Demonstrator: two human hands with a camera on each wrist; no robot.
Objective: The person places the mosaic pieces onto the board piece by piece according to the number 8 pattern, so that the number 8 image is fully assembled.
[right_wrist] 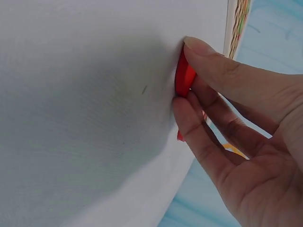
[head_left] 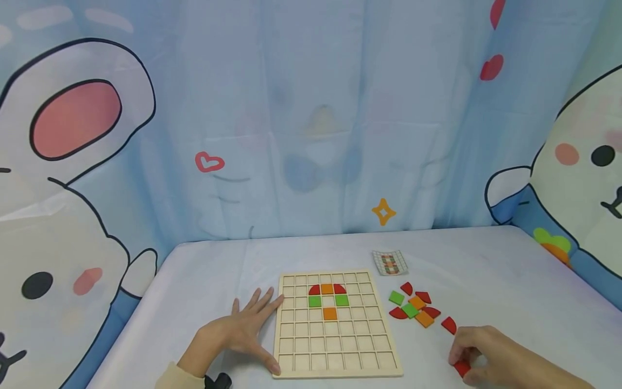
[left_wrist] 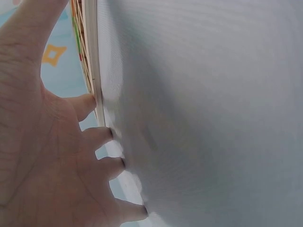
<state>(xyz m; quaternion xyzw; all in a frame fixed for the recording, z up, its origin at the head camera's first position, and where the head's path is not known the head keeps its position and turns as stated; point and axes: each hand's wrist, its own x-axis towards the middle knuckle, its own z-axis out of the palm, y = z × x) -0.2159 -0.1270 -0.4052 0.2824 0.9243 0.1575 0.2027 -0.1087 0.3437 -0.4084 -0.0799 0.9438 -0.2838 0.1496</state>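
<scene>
My left hand is spread with straight fingers along the left edge of a wooden grid board, its thumb at the lower left corner and its index fingertip higher up. Six tiles sit in the upper part of the grid: a red quarter-round and its mirror twin either side of an orange square, a green square below each, and another orange square lower down. Right of the board, my right hand pinches a red quarter-round tile between thumb and fingers, low over the white cloth.
Loose red, green and orange tiles lie in a cluster right of the board. One red quarter-round lies nearer my right hand. Behind them is a small pattern card. A printed blue curtain hangs along the table's back edge.
</scene>
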